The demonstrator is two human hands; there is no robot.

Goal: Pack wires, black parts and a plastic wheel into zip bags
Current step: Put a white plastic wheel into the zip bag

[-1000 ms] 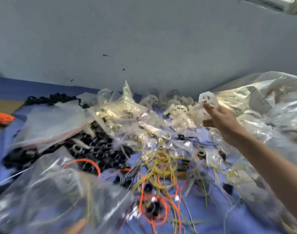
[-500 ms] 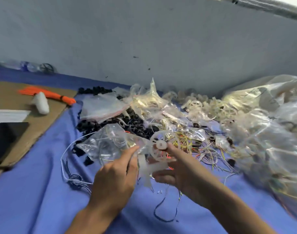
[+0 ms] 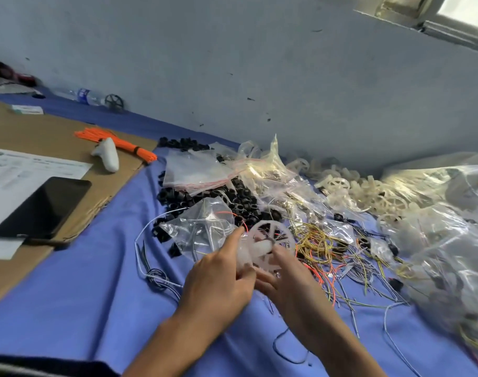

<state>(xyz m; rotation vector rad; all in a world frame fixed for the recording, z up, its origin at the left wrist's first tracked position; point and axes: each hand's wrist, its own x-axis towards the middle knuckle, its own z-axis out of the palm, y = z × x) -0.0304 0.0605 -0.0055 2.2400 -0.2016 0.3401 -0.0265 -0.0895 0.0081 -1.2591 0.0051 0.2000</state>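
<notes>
Mid-pack: left hand pinches the zip bag at its mouth, right hand fingers clamped on the plastic wheel there, bag unsealed, black parts and wires heaped loose beyond.

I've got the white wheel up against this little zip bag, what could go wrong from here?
The plastic wheel looks wide next to the zip bag; forcing it in with the right hand could tear the film or pull it from the left hand.
A white wire seems to trail from the bag and may jam the seal.
Loose wires beside the wheel could snag its spokes.
</notes>
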